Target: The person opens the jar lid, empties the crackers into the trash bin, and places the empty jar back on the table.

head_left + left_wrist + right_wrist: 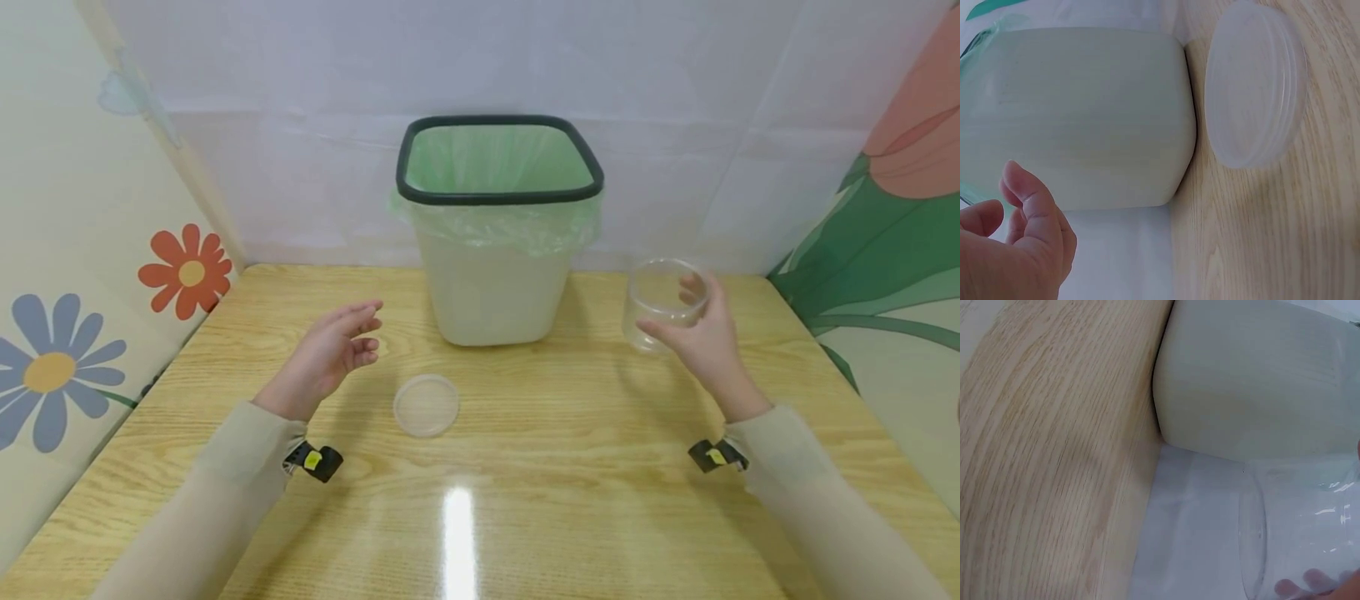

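At the right of the head view, my right hand (708, 337) grips a clear round plastic container (637, 312), thumb on the near side and fingers around the far side. In the right wrist view the container (1297, 519) hangs above the table, apart from it, and looks see-through with nothing inside. My left hand (330, 354) is held over the table with fingers loosely bent and nothing in them. To the right of that hand, a clear round lid (426, 406) lies flat on the wood; its ridged rim shows in the left wrist view.
A pale trash bin (495, 292) with a black rim (498, 198) and a green liner bag (517, 225) stands at the back middle of the wooden table (555, 467), between the two hands. White sheeting (315, 167) hangs behind it. Flower-patterned panels flank both sides.
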`<action>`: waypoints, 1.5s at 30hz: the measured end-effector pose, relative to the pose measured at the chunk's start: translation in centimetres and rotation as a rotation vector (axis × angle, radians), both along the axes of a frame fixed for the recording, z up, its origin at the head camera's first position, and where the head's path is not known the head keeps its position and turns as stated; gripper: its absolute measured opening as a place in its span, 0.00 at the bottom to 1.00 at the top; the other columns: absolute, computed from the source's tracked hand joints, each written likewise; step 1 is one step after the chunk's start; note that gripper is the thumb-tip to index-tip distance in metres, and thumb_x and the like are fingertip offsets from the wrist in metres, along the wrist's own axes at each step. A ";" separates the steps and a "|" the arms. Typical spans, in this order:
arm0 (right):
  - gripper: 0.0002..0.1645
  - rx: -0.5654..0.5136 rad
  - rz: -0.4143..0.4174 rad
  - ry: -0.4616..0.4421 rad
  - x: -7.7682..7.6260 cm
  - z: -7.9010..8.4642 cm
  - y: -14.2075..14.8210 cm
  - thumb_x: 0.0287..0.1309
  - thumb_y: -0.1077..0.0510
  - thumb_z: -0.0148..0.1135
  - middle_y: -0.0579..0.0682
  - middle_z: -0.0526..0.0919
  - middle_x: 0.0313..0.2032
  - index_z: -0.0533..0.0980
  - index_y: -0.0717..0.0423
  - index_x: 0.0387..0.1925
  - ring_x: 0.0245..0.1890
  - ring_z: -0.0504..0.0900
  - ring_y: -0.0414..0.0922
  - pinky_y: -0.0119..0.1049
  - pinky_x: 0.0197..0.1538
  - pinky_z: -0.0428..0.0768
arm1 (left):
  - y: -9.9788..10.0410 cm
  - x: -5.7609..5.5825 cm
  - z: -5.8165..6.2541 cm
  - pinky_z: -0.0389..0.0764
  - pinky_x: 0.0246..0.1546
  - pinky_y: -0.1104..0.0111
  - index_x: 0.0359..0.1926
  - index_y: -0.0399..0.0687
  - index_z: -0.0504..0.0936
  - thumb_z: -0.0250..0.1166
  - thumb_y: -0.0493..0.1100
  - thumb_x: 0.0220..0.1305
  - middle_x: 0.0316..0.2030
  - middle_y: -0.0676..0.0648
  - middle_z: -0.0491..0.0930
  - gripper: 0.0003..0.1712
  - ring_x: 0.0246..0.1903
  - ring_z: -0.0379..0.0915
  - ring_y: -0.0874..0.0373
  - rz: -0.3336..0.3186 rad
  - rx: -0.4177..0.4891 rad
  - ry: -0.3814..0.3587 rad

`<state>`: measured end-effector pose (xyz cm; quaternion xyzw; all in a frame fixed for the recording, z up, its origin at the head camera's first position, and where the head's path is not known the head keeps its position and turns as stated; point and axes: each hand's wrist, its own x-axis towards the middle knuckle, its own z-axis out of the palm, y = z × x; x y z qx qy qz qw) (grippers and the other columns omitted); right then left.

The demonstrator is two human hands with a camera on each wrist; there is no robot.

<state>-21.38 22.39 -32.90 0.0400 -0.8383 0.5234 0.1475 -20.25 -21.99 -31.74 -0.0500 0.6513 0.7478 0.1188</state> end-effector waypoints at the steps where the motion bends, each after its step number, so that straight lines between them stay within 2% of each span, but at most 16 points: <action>1: 0.58 0.001 -0.002 0.000 0.0 0.0 0.0 0.47 0.62 0.76 0.61 0.60 0.67 0.50 0.62 0.72 0.66 0.59 0.59 0.59 0.65 0.62 | 0.0 0.0 -0.1 0.77 0.31 0.75 0.69 0.44 0.62 0.49 0.47 0.76 0.43 0.50 0.65 0.26 0.28 0.68 0.63 -0.001 0.000 0.001; 6: 0.58 -0.002 -0.006 -0.006 0.1 -0.1 -0.1 0.47 0.62 0.76 0.62 0.60 0.67 0.50 0.63 0.72 0.66 0.60 0.60 0.60 0.65 0.61 | -0.1 0.1 -0.2 0.77 0.31 0.75 0.67 0.46 0.63 0.48 0.47 0.76 0.42 0.51 0.66 0.23 0.28 0.68 0.64 0.000 0.006 0.005; 12: 0.58 -0.013 -0.001 -0.008 0.1 -0.4 -0.1 0.46 0.62 0.76 0.62 0.60 0.67 0.50 0.62 0.72 0.66 0.59 0.61 0.61 0.65 0.61 | -0.2 0.2 -0.3 0.77 0.31 0.75 0.71 0.42 0.59 0.49 0.47 0.76 0.41 0.52 0.68 0.28 0.28 0.69 0.64 -0.006 0.004 0.002; 17: 0.59 -0.018 -0.001 0.001 0.3 -0.7 -0.2 0.46 0.63 0.76 0.62 0.61 0.67 0.49 0.62 0.73 0.66 0.60 0.60 0.59 0.66 0.61 | -0.2 0.4 -0.4 0.77 0.31 0.75 0.68 0.44 0.63 0.50 0.47 0.76 0.39 0.52 0.69 0.25 0.28 0.69 0.64 0.003 0.006 -0.006; 23: 0.60 -0.016 -0.002 0.001 0.5 -0.9 -0.2 0.46 0.62 0.76 0.62 0.61 0.66 0.48 0.63 0.73 0.65 0.61 0.60 0.59 0.65 0.62 | -0.1 0.5 -0.8 0.77 0.31 0.75 0.71 0.41 0.59 0.49 0.46 0.76 0.42 0.50 0.67 0.28 0.28 0.69 0.64 0.005 -0.009 -0.015; 30: 0.59 -0.020 0.006 -0.010 0.6 -1.3 -0.3 0.46 0.62 0.76 0.62 0.61 0.66 0.49 0.64 0.72 0.65 0.61 0.60 0.60 0.65 0.62 | -0.3 0.7 -1.2 0.77 0.30 0.75 0.66 0.44 0.65 0.49 0.46 0.76 0.42 0.50 0.66 0.22 0.28 0.69 0.64 0.001 -0.010 -0.015; 38: 0.58 -0.017 0.026 -0.018 0.8 -2.0 -0.7 0.45 0.62 0.76 0.64 0.61 0.66 0.50 0.65 0.71 0.65 0.61 0.63 0.61 0.64 0.62 | -0.3 0.8 -1.4 0.78 0.30 0.76 0.66 0.42 0.64 0.50 0.46 0.76 0.41 0.50 0.67 0.23 0.27 0.69 0.65 0.011 -0.014 -0.025; 45: 0.59 -0.015 0.028 -0.023 1.0 -2.2 -0.7 0.45 0.61 0.77 0.64 0.61 0.67 0.50 0.65 0.71 0.66 0.61 0.63 0.62 0.64 0.63 | -0.4 0.9 -1.6 0.77 0.30 0.76 0.62 0.44 0.67 0.50 0.46 0.76 0.39 0.51 0.68 0.18 0.27 0.69 0.65 0.013 -0.004 -0.023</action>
